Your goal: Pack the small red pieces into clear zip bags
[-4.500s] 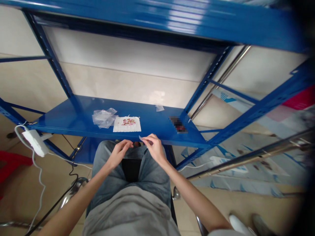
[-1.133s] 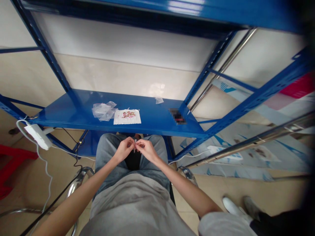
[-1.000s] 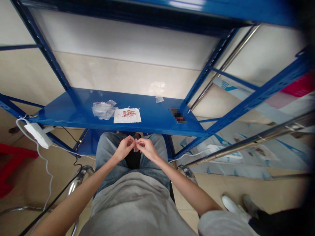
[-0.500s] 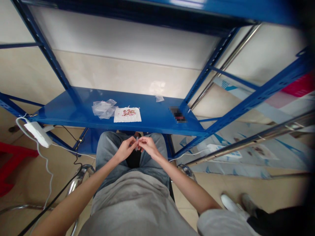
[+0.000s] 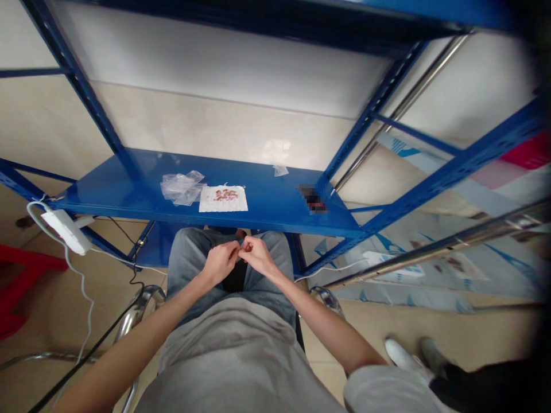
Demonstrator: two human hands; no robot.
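A person in a loose grey short-sleeved T-shirt (image 5: 232, 367) and faded blue-grey denim jeans (image 5: 189, 264). The shirt's wide right sleeve (image 5: 387, 390) ends above the elbow, leaving both forearms (image 5: 129, 350), the left hand (image 5: 220, 263) and the right hand (image 5: 257, 256) bare.

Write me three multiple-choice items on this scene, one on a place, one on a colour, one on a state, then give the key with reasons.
1. Where does the crumpled clear plastic bag lie in this view relative to the white printed sheet?
A) To its left
B) To its right
C) On top of it

2. What colour is the glossy metal shelf?
A) Red
B) Blue
C) Green

3. How do the bare left hand and bare right hand stand?
A) Far apart
B) Resting on the shelf
C) Close together below the shelf

1: A, the bag lies beside the sheet, on its left.
2: B, its painted surface shows blue.
3: C, they nearly meet over the lap.
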